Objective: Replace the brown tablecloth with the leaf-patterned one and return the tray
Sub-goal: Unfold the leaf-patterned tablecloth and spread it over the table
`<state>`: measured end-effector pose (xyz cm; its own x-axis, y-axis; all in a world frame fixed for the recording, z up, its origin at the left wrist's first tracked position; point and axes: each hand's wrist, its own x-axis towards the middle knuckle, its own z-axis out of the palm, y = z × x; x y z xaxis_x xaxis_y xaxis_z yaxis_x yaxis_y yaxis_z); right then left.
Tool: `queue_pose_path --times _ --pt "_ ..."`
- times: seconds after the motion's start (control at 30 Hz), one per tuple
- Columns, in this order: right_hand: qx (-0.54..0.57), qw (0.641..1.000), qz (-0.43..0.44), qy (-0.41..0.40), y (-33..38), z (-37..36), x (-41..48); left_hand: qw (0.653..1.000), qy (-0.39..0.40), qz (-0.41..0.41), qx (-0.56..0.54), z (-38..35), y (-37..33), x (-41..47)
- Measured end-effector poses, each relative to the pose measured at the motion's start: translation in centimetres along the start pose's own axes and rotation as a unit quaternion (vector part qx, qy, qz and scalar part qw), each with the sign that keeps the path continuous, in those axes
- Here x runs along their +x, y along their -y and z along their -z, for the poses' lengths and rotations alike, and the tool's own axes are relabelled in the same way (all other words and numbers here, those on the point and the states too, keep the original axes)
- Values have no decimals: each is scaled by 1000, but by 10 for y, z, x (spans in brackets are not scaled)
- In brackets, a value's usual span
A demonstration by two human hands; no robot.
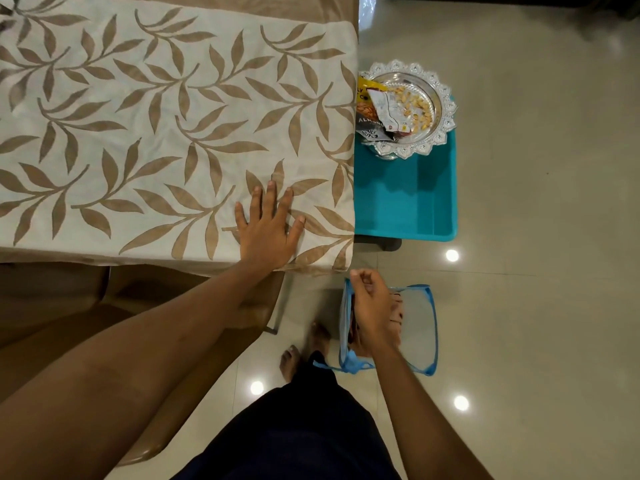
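Overhead, leaf-patterned tablecloth (156, 126) across table — tray (408, 109) beside, glossy floor tiles (536, 237).

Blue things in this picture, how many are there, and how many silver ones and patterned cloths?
Blue: 2, the stool beside the table and the clear bag with blue edging on the floor.
Silver: 1, the tray resting on the stool.
Patterned cloths: 1, the leaf-patterned tablecloth under the left hand.
Total: 4.
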<state>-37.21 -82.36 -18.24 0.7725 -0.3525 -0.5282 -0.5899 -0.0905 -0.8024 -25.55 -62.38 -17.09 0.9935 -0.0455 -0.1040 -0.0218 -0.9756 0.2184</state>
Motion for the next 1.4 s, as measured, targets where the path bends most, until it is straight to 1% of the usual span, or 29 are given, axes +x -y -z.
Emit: queue_pose_path --times 0.1,0.17,0.23,0.33,0.4,0.47,0.53,0.57,0.6,0.67,0.7,0.73,0.8,0.9,0.97,1.07,1.17,1.23,1.27,1.33,1.4 --pt "24 998 -1 60 27 -24 5 1000 -4 -1 6 -2 1 -1" --pt "30 998 9 53 39 -36 10 1000 -5 -1 5 -2 1 -1" --pt "12 999 28 12 42 -37 16 1000 -1 -3 3 -1 1 -1" --pt "-73 995 40 -45 37 -31 21 1000 16 -7 13 -1 -6 -6" --pt "-105 987 67 -103 36 -30 21 999 28 -4 18 -2 -12 -9" --pt "-108 970 120 -180 49 -37 19 999 39 -1 14 -1 -13 -8" --pt "-141 943 211 -216 66 -50 16 999 40 -14 -18 3 -13 -9" --pt "-166 928 262 -204 75 -63 14 998 38 -27 -45 6 -6 -12" --pt "-180 920 303 -174 83 -74 13 996 33 -38 -75 9 0 -14" --pt "-159 923 344 -66 98 -107 8 993 19 -27 -111 15 21 -18" --pt "-152 922 355 -5 107 -131 4 994 15 -3 -108 19 40 -18" --pt "-169 916 362 42 114 -149 2 995 16 24 -100 22 54 -18" --pt "-227 891 380 97 119 -193 -4 995 20 68 -71 31 98 -21" --pt "-323 851 392 136 117 -259 -19 992 -6 106 -61 50 191 -34" --pt "-356 827 413 138 117 -293 -27 989 -23 133 -60 64 254 -41" --pt "-371 814 422 148 122 -351 -43 982 -31 174 -64 85 350 -50" --pt "-392 808 418 136 132 -416 -63 984 -35 172 -36 104 433 -55" --pt "-393 800 431 140 142 -480 -85 984 -30 170 -35 122 494 -60" --pt "-388 802 432 143 147 -507 -91 987 -17 154 -36 128 515 -58" --pt "-394 790 450 135 158 -562 -102 993 9 112 -44 142 553 -58" --pt "-409 785 449 122 161 -616 -122 996 47 62 -47 157 600 -69"
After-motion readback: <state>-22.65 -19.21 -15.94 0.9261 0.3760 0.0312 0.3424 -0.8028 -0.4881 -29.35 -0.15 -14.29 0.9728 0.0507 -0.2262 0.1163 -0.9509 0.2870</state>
